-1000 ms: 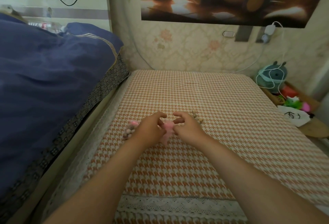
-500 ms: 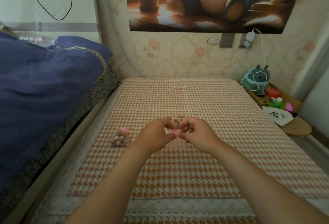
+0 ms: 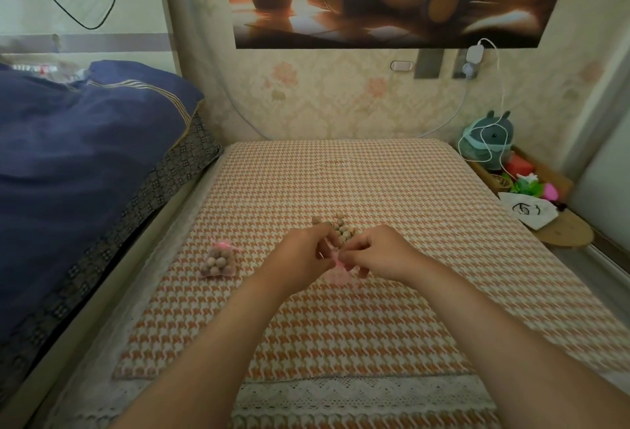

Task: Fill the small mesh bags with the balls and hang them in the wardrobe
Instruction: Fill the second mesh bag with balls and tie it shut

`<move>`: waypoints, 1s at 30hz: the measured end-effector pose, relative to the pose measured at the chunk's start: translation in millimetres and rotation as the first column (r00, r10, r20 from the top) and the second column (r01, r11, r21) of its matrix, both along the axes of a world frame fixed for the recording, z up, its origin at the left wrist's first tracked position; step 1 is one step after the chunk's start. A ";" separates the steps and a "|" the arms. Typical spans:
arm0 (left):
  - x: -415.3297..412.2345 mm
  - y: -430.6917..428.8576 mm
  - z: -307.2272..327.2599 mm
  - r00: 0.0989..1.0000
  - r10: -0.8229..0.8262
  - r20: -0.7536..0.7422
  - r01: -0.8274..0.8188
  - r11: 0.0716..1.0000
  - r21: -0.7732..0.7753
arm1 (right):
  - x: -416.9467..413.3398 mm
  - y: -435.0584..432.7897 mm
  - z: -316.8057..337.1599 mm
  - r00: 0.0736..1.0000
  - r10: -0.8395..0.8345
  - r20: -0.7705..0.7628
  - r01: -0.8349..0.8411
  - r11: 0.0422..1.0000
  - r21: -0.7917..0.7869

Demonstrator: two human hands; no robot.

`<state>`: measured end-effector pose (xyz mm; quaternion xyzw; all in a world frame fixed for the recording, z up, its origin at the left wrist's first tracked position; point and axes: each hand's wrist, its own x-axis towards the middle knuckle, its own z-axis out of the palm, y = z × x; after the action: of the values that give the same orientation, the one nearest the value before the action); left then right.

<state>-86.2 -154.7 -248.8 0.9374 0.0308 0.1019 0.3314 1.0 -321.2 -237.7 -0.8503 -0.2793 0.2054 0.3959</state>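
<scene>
Above the checked mat [image 3: 341,183], left hand [image 3: 300,254] and right hand [image 3: 381,253] pinch a pink mesh bag [image 3: 337,266].

Single head-worn wide-angle view: directed forward and down over the bed [image 3: 392,190] from its near edge; far wall [image 3: 341,104] faced; forearms seen close below.

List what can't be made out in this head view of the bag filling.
- Mouth of the pink bag: hidden by the left hand and right hand pinching it; open or drawn shut, cannot tell.
- Whether that bag holds any balls: mesh blurred and mostly covered.
- Count of loose balls: partly behind the fingers, too small.
- Tie on the filled bag: too small to tell.
- Wardrobe: not in view.
</scene>
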 end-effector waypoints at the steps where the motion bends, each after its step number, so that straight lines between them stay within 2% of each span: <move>1: 0.7 -0.2 -1.1 1.000 -0.003 -0.009 0.003 1.000 -0.008 | 1.5 1.4 -1.0 1.000 0.006 -0.003 -0.006 1.000 -0.027; 6: 2.2 -6.7 -1.2 0.999 0.003 -0.037 -0.003 1.000 -0.015 | 1.9 8.2 -3.9 0.999 -0.047 -0.022 0.044 0.993 -0.111; 10: 3.7 -11.0 -1.5 0.985 0.158 -0.067 -0.164 0.982 -0.098 | 2.2 8.0 -5.4 0.996 -0.093 0.004 0.093 0.995 -0.038; 14: 0.6 -9.2 5.6 0.982 0.158 -0.106 -0.172 0.975 -0.139 | -1.7 7.2 -1.8 0.996 -0.088 -0.015 0.088 0.996 0.030; 21: -1.1 -6.7 11.3 0.975 0.203 -0.095 -0.199 0.979 0.045 | -3.9 11.0 -2.1 0.997 -0.042 0.062 0.041 0.999 0.017; 26: 0.1 -6.5 10.1 0.987 0.156 -0.045 -0.142 0.963 0.229 | -2.6 13.0 0.5 0.989 0.012 0.148 0.003 0.995 -0.099; 30: 1.1 -6.4 9.4 0.994 0.111 -0.018 -0.106 0.980 0.168 | -0.4 9.8 2.4 0.968 0.097 0.230 -0.079 0.993 -0.083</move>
<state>-85.1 -161.0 -239.3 0.9602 0.0778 0.1091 0.2452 0.6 -311.5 -235.3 -0.8693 -0.3537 0.1313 0.3193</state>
